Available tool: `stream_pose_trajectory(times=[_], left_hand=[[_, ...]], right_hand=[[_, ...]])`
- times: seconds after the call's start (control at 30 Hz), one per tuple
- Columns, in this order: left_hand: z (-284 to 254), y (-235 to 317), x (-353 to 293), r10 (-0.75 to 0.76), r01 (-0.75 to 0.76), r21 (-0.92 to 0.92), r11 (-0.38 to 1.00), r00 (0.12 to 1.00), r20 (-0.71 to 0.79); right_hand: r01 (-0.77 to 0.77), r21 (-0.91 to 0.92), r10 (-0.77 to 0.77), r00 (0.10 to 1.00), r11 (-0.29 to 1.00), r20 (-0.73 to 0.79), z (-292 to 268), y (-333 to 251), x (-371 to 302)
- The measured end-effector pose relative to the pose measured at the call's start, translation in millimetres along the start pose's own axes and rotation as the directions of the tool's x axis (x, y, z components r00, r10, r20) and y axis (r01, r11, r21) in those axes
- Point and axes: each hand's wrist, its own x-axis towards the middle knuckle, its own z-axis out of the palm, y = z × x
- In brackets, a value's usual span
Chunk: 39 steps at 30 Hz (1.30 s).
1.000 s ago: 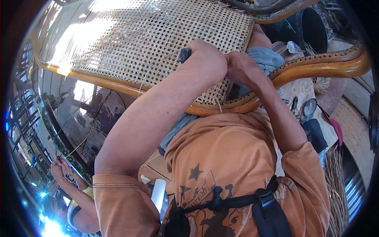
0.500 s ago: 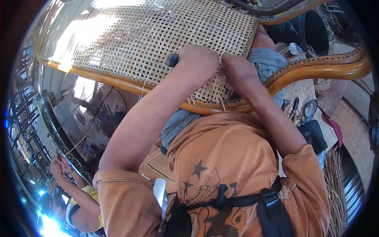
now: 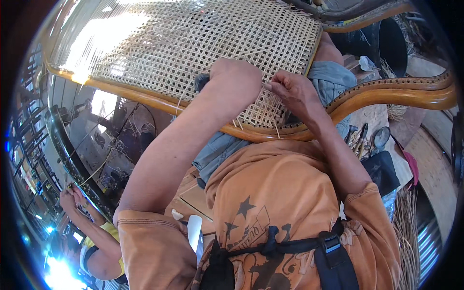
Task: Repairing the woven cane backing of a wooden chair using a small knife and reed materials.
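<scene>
Fingers of the right hand curled narrow, any catch too small to tell; those of the left hand hidden, state unreadable! Both sat over the woven cane panel, toward its near right corner: weaving, seemingly, next wanting steady tension.

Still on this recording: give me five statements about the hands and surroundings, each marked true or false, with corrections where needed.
1. The left hand is over the woven cane panel. True.
2. The right hand is down on the wearer's lap. False: it is up at the panel, close to the left hand.
3. A dark rounded object sticks out beside the left hand. True.
4. The wearer's shirt is green. False: it is orange-brown.
5. The curved wooden rail at right has no holes. False: a row of holes runs along it.
</scene>
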Motion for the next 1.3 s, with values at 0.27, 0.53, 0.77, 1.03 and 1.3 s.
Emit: stream_pose_trajectory(times=[0.27,0.53,0.77,1.03,1.3], left_hand=[[-3,-1,14,0.106,-0.105,0.057,0.993,0.994,-0.022],[0,16,27,0.113,-0.132,0.108,0.985,0.979,0.171],[17,4,9,0.122,-0.123,-0.007,0.992,0.992,-0.043],[11,6,17,0.158,-0.165,0.075,0.984,0.984,0.082],[32,8,2,0.082,-0.081,0.015,0.997,0.991,-0.104]], right_hand=[[-0.082,-0.072,0.081,0.997,0.994,-0.013,-3,-1,-1],[-0.072,-0.155,0.074,0.997,0.985,0.003,3,3,5],[-0.066,-0.142,0.061,0.997,0.988,-0.036,-2,-5,-2],[-0.042,-0.237,0.047,0.999,0.971,0.013,5,-1,6],[0.026,-0.328,-0.003,0.998,0.944,0.07,2,3,2]])
